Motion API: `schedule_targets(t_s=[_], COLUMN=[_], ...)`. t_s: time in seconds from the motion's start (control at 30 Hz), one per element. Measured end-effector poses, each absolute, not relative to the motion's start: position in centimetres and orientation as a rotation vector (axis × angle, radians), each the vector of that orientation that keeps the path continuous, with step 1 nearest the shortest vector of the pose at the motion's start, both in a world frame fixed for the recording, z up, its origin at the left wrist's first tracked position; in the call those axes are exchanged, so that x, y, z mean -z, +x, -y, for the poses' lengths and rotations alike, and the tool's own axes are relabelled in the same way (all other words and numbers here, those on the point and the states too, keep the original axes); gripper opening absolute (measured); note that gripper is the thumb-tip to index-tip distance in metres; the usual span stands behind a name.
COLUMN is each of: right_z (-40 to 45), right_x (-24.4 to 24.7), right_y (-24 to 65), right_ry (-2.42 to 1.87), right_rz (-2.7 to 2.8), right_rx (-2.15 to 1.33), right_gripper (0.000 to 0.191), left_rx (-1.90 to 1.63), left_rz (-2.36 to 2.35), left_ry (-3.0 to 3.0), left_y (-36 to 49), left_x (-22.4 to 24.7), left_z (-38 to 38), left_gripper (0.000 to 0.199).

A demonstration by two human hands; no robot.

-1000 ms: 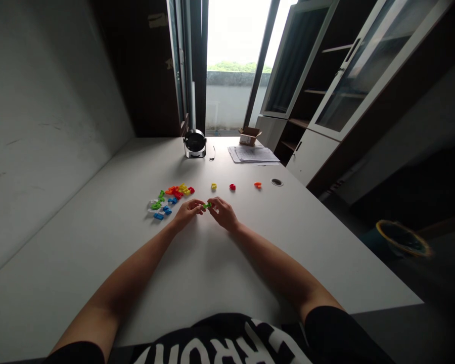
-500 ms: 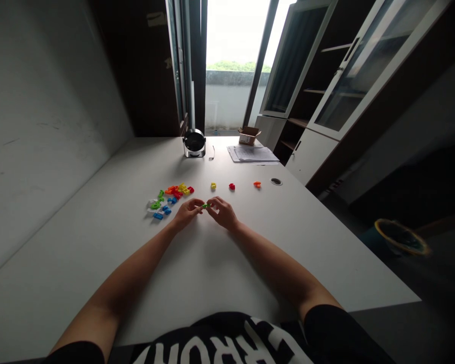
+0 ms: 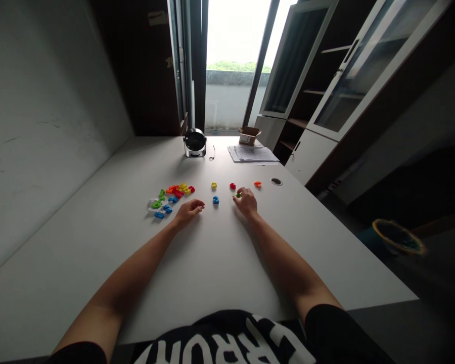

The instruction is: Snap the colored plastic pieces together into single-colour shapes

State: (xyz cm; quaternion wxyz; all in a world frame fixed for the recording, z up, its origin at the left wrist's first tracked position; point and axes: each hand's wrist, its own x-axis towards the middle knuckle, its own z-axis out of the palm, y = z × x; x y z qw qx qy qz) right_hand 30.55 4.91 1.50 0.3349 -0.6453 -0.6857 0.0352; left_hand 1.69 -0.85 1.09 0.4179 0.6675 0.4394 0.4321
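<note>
My right hand (image 3: pixel 246 201) is closed on a small green piece (image 3: pixel 238 195), just in front of a red piece (image 3: pixel 232 186). My left hand (image 3: pixel 190 211) rests near the table's middle, its fingers curled; whether anything lies between them is too small to tell. Between the hands sits a blue piece (image 3: pixel 216 200), with a yellow piece (image 3: pixel 214 185) behind it. An orange piece (image 3: pixel 258 184) lies beyond my right hand. Left of my left hand is a loose cluster of red, orange, yellow, green, blue and white pieces (image 3: pixel 159 215).
On the white table (image 3: pixel 212 263) a round black device (image 3: pixel 194 142) stands at the back, near a thin wire (image 3: pixel 212 153). Papers (image 3: pixel 254 154) and a small open cardboard box (image 3: pixel 248 135) are at the back right. A round cable hole (image 3: pixel 276 181) is at the right.
My right hand has moved right and away from my left hand, taking the green piece along. The blue piece between the hands now shows. My left hand has barely moved.
</note>
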Motion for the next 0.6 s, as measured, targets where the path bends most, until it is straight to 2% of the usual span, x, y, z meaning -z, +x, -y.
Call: schedule_targets(t_s=[0.6], right_z=[-5.0], right_x=[-0.5], right_y=[30.6], right_ry=[-1.834], right_rz=[1.802], right_rx=[-0.036], right_gripper=[0.015], left_rx=[-0.998], left_rz=[-1.164], left_ry=[1.8], left_y=[1.8], left_x=[-2.4], left_z=[1.7], left_gripper=[0.023])
